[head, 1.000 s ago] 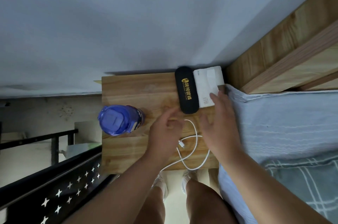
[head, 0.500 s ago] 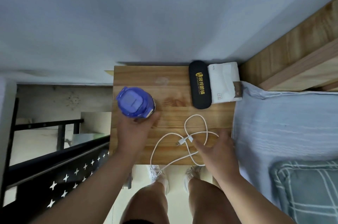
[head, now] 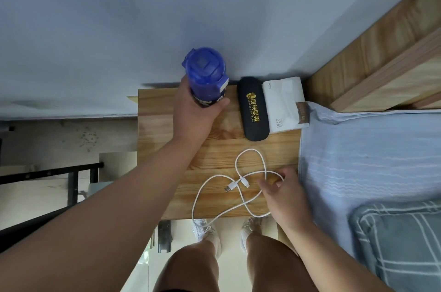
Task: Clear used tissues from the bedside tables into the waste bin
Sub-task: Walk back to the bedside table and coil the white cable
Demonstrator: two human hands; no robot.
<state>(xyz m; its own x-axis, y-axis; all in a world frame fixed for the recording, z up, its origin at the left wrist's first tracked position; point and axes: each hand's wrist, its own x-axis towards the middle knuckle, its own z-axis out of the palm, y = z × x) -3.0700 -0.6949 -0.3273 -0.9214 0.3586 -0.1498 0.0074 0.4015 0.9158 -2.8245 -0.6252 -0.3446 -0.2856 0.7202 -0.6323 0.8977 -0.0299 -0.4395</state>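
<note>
My left hand (head: 195, 115) grips the blue bottle (head: 205, 77) at the bedside table's (head: 157, 110) twelve o'clock edge. My right hand (head: 284, 194), fingers loosely spread, rests on the white cable (head: 238, 167) at four o'clock. Glasses case (head: 253, 109) and tissue pack (head: 284, 103) lie side by side at two o'clock. No loose used tissue is visible.

Blue plastic lidded bottle (head: 205, 77) upright, at the wall side. Black oval glasses case with gold lettering (head: 253, 109) lies beside a white rectangular power bank (head: 274, 110), touching. White looped charging cable (head: 241, 183) nearer the front. Pale blue striped bedsheet (head: 367, 158) adjoins; grey checked pillow (head: 401, 244) on it.
</note>
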